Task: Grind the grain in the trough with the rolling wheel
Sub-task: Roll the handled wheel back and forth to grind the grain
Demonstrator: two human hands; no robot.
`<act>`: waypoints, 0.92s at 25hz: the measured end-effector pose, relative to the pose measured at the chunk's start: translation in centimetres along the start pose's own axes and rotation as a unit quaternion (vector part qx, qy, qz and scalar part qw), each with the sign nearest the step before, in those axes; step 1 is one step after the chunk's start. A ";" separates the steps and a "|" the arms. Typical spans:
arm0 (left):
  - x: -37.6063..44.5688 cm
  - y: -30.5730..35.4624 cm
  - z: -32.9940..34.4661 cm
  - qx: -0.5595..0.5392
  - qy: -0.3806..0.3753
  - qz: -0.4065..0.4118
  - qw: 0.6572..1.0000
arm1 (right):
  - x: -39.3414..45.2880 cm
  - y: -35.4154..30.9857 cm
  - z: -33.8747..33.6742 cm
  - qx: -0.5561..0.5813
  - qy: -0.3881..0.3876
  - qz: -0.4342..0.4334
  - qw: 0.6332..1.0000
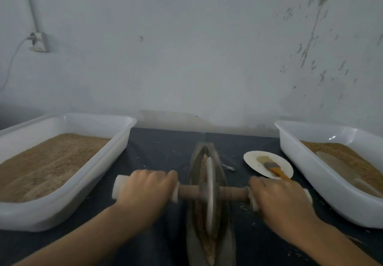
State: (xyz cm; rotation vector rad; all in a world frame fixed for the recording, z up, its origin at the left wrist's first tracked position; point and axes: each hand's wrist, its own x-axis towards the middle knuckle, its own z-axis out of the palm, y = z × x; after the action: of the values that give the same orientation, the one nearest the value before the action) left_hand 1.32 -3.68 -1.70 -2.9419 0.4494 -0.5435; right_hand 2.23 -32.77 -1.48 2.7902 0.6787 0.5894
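A narrow boat-shaped metal trough (194, 183) lies lengthwise on the dark table, pointing away from me. Brown grain (204, 163) fills its groove. A pale rolling wheel (209, 195) stands upright in the groove near the trough's middle, on a wooden axle (232, 193) with white padded ends. My left hand (145, 187) grips the left padded end. My right hand (277, 197) grips the right padded end. The wheel's lower rim is hidden in the trough.
A white tub (116, 154) of brown grain stands at the left. Another white tub (294, 158) at the right holds grain and a pale scoop (339, 167). A white plate (251, 160) with an orange-handled brush (276, 169) sits between trough and right tub. The wall is close behind.
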 end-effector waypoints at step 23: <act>3.9 0.0 -1.1 0.042 -0.053 0.013 0.998 | 2.3 1.2 1.2 0.026 -0.058 0.059 0.996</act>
State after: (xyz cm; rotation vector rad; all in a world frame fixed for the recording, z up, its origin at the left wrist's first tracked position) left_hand 4.44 -4.94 0.61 -2.8629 0.4406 -0.3923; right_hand 5.08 -32.83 -1.51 2.9027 0.5153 0.4331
